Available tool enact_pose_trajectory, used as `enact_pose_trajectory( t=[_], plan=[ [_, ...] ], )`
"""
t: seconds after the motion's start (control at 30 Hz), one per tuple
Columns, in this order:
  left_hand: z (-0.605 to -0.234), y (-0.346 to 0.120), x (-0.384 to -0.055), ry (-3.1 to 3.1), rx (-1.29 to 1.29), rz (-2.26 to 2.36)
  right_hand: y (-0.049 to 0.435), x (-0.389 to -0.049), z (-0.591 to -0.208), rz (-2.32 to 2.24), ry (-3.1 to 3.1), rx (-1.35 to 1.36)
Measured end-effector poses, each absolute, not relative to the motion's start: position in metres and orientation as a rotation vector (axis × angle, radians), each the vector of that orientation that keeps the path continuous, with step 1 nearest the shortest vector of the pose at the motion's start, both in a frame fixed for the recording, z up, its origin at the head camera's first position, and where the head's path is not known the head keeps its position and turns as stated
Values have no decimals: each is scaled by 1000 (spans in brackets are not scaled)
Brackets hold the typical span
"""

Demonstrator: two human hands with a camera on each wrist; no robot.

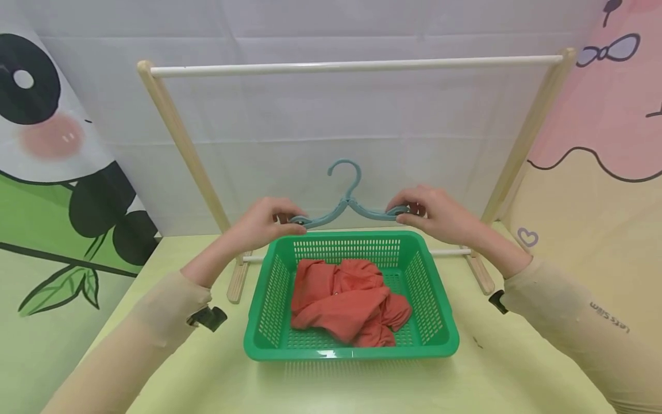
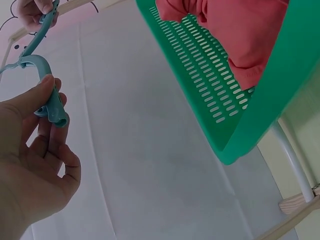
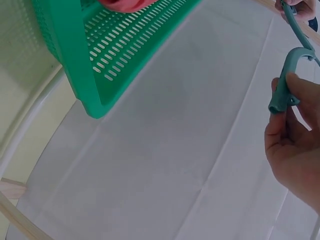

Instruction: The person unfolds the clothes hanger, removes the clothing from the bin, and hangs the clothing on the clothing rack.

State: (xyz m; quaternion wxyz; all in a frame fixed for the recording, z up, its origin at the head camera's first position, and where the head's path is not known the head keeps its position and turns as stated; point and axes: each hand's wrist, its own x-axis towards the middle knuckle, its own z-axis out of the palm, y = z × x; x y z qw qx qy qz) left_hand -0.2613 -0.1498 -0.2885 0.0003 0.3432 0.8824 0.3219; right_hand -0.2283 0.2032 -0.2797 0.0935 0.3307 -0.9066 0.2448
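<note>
A blue-grey clothes hanger (image 1: pixel 347 201) is held up just beyond the far rim of a green basket (image 1: pixel 351 353), its hook pointing upward. My left hand (image 1: pixel 266 221) pinches the tip of its left arm between thumb and fingers. The right arm's tip is pinched the same way by my right hand (image 1: pixel 434 214). Both wrist views show the hanger (image 2: pixel 54 107) with thumb and fingers pressed on its ends. Inside the basket lies a crumpled red garment (image 1: pixel 346 299), apart from both hands.
Behind the basket stands a wooden rack with a white top rail (image 1: pixel 357 66) and slanted posts (image 1: pixel 527 138). The basket sits on a pale yellow table (image 1: pixel 186 351). A white cloth (image 1: pixel 357 109) hangs at the back, with printed cartoon cloths on both sides.
</note>
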Motion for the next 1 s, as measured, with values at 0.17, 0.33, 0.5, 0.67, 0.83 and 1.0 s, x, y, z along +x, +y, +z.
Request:
enact_pose_trajectory(
  t=[0.17,0.33,0.5,0.67,0.83,1.0],
  plan=[
    [-289,-151,-259,2796,1114,937,203,-229,-277,726,-2793,1029],
    [-290,-152,-258,2819,1145,900,203,-229,-277,751,-2782,1045],
    [-291,-151,-257,2843,1167,870,202,-228,-277,778,-2774,1019],
    [-292,-151,-257,2848,1180,883,202,-227,-280,793,-2754,982],
    [-292,-152,-256,2836,1181,917,203,-227,-282,789,-2702,947],
    [-291,-153,-256,2828,1163,942,204,-228,-283,791,-2654,920]
  ],
)
